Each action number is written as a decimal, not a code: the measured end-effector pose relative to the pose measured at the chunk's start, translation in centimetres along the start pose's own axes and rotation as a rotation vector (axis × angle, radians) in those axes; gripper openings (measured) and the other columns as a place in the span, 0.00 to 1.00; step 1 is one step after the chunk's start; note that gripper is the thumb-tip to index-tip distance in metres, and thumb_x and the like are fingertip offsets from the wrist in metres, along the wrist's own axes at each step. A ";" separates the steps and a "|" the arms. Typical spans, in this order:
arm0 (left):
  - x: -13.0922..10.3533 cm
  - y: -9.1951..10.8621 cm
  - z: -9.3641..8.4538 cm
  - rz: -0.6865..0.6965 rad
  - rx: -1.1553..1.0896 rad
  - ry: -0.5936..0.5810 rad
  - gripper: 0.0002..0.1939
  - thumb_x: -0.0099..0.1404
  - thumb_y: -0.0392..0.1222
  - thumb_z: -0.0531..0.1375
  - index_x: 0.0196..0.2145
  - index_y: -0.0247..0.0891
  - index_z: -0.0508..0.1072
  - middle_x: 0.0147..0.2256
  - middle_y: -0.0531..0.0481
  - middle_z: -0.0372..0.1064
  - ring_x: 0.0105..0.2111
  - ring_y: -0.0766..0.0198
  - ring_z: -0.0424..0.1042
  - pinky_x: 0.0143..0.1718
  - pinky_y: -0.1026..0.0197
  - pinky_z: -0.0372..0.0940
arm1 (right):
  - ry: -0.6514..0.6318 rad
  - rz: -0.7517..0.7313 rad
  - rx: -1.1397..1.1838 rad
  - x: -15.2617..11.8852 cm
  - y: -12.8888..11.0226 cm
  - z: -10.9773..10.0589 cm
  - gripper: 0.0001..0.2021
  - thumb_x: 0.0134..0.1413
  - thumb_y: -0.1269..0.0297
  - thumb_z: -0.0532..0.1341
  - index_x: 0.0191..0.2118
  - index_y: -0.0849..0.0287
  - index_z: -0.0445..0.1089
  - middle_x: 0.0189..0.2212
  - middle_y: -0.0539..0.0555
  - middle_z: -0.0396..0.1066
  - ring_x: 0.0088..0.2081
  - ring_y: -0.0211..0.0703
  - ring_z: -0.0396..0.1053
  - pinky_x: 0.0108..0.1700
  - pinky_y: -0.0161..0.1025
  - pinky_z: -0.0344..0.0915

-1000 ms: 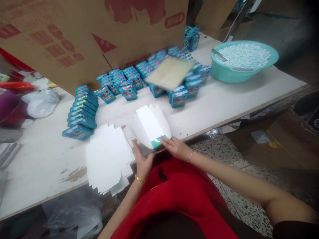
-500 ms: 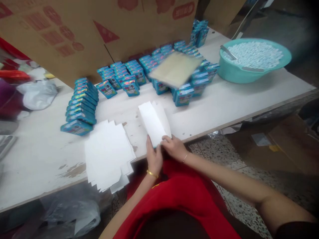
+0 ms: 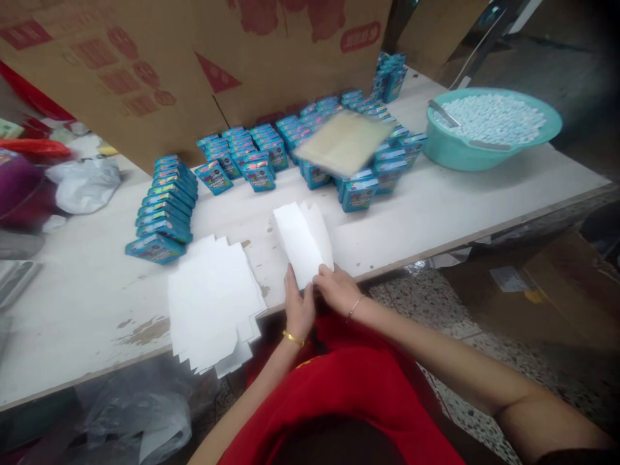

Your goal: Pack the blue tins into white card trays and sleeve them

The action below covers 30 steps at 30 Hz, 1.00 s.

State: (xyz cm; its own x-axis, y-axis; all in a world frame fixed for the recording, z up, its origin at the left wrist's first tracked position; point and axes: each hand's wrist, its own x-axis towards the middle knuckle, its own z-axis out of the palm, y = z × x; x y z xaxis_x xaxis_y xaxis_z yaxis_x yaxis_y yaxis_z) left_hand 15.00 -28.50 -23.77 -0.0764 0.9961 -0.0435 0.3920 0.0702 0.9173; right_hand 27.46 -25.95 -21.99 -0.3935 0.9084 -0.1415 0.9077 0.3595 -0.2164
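Near the table's front edge I hold a small carton (image 3: 297, 237) with its white side up and long flaps standing out at its far end. My left hand (image 3: 299, 310) wraps around its near left edge, with the thumb and fingers on either side. The fingers of my right hand (image 3: 336, 284) are bent and pressed on the near right corner. What lies under those fingertips is hidden. To the left of the carton, a stack of flat white carton blanks (image 3: 208, 297) lies fanned out.
Several blue printed packets (image 3: 259, 174) stand in rows before a large cardboard box (image 3: 165, 58). A pale flat board (image 3: 346, 142) rests on some of them. A turquoise basin (image 3: 465, 145) of small pale pieces, with a metal scoop (image 3: 444, 113), is at right. A plastic bag (image 3: 84, 184) lies left.
The view has shifted a little, so the table's things sit slightly lower and further right. Both hands keep their hold on the carton, the right fingers having shifted only slightly.
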 end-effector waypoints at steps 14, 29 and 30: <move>11.9 4.4 -9.6 0.645 0.943 -0.749 0.16 0.68 0.39 0.44 0.37 0.41 0.72 0.35 0.47 0.73 0.38 0.60 0.70 0.45 0.55 0.61 | -0.189 -0.470 -0.056 4.1 12.4 -5.4 0.06 0.48 0.70 0.62 0.32 0.53 0.75 0.35 0.51 0.72 0.39 0.44 0.64 0.40 0.38 0.55; 14.1 1.1 -5.9 0.722 0.878 -0.625 0.16 0.65 0.52 0.51 0.40 0.40 0.72 0.46 0.43 0.64 0.46 0.54 0.61 0.48 0.51 0.54 | 0.398 -0.092 -0.105 1.7 1.8 1.7 0.06 0.59 0.72 0.54 0.41 0.64 0.67 0.34 0.58 0.65 0.37 0.48 0.61 0.38 0.43 0.59; 13.7 0.9 -6.4 0.795 0.898 -0.628 0.17 0.64 0.53 0.53 0.43 0.42 0.71 0.46 0.43 0.64 0.46 0.54 0.61 0.48 0.51 0.54 | 0.402 -0.063 -0.117 1.9 1.7 2.1 0.07 0.60 0.73 0.52 0.38 0.63 0.67 0.32 0.58 0.65 0.36 0.48 0.60 0.37 0.43 0.59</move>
State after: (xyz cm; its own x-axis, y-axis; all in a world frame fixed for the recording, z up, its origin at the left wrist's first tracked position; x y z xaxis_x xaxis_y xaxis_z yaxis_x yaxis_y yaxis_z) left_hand 8.46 -15.16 -21.03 0.7827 0.6220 -0.0205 0.6109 -0.7616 0.2160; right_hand 27.90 -24.05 -24.61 -0.3817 0.8864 0.2619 0.9032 0.4179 -0.0983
